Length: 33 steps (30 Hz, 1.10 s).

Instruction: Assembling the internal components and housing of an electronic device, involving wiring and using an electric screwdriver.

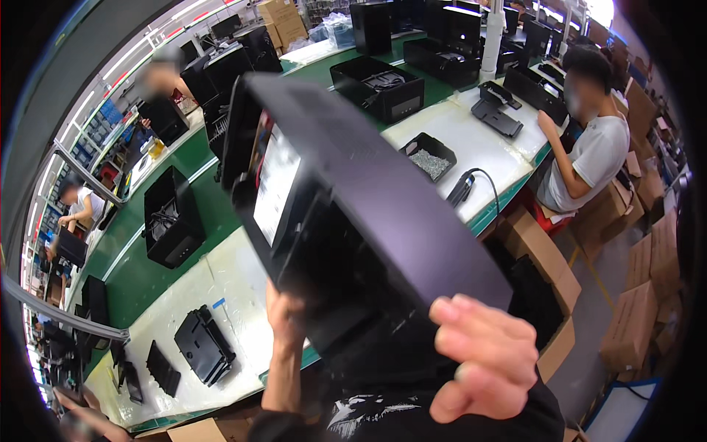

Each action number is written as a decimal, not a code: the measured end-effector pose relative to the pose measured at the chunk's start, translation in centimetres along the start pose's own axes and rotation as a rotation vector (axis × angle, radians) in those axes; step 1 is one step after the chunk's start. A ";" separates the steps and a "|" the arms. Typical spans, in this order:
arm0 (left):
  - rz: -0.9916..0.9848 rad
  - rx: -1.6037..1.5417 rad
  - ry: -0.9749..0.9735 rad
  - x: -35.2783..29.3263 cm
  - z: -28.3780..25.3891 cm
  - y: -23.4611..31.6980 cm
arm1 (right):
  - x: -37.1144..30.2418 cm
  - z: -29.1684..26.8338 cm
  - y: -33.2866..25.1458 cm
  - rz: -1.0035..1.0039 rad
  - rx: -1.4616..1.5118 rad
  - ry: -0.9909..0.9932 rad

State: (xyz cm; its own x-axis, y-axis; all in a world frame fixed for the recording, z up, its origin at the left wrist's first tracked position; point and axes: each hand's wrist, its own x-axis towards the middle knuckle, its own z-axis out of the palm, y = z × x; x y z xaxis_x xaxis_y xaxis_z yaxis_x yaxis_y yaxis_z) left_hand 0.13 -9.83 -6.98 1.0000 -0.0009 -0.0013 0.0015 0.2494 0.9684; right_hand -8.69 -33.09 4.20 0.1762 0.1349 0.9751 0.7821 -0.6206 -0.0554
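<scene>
A large black box-shaped casing (383, 191) is raised and tilted in front of me, slightly blurred. Its open side shows a white label or sheet (278, 188) on the inside. My left hand (283, 313) grips its lower left edge, with the fingers partly hidden behind it. At the lower right corner, my right hand (486, 357) is closed with its fingers curled against the edge. Beyond the casing, on the white bench top, are a black tray of small metal parts (429, 163) and a corded black hand tool (462, 188).
Black plastic panels (205, 346) lie on the bench (247, 276) at left. A green conveyor (221, 210) carries black casings with cables inside (173, 217). An open carton (563, 283) stands to my right, near a seated person (589, 140). More people work at the far left.
</scene>
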 end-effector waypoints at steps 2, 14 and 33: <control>0.016 -0.107 -0.085 4.3 5.4 2.2 | 2.8 0.3 1.9 -0.001 -0.094 0.068; -0.035 -0.880 -0.593 33.8 14.9 -1.3 | 23.1 17.8 28.7 -0.202 -0.291 -0.139; -0.037 -0.937 -0.381 50.7 17.6 -8.1 | 12.2 37.2 47.4 -0.009 -0.584 -0.596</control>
State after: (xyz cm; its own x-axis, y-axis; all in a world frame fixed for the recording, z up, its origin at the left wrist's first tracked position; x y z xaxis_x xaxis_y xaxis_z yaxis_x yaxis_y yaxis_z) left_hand 50.80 -28.95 -10.54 0.9327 -0.2925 0.2109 0.1963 0.9025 0.3834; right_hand 52.80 -32.17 5.46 0.5864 0.4258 0.6891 0.3784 -0.8962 0.2318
